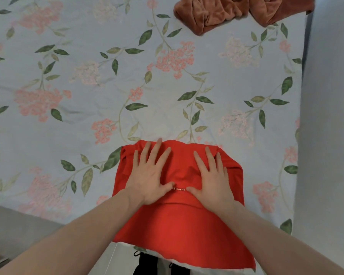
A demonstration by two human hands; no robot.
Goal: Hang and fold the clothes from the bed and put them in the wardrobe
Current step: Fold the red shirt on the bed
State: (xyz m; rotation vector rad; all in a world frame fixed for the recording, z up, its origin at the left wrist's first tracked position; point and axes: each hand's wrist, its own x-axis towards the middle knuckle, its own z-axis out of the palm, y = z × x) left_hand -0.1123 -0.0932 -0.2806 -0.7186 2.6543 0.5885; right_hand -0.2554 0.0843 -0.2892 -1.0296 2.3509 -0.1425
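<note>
Head view: a red garment (179, 221) lies on the bed (87, 86) in the lower middle of the frame. It is partly folded, with its far edge turned over, and its near edge hangs a little past the edge of the bed toward the bottom of the frame. Small white letters are printed on it near the middle, between the two thumbs; they appear upside down and partly covered.

The left hand (150, 175) lies flat on the left part of the red garment. Its fingers are straight and spread wide, pointing to the top of the frame, and it grips nothing; it only presses on the cloth. The right hand (211, 177) lies flat on the right part of the same garment, also with straight, spread fingers and nothing held. The two thumbs point toward each other and are near, but they do not touch.

The bed is covered with a pale blue sheet that has pink flowers and green leaves. In the upper right of the frame a brown garment (236, 12) lies crumpled on the sheet, well apart from the red one. At the lower left of the frame a grey floor (18, 225) shows beside the bed.
</note>
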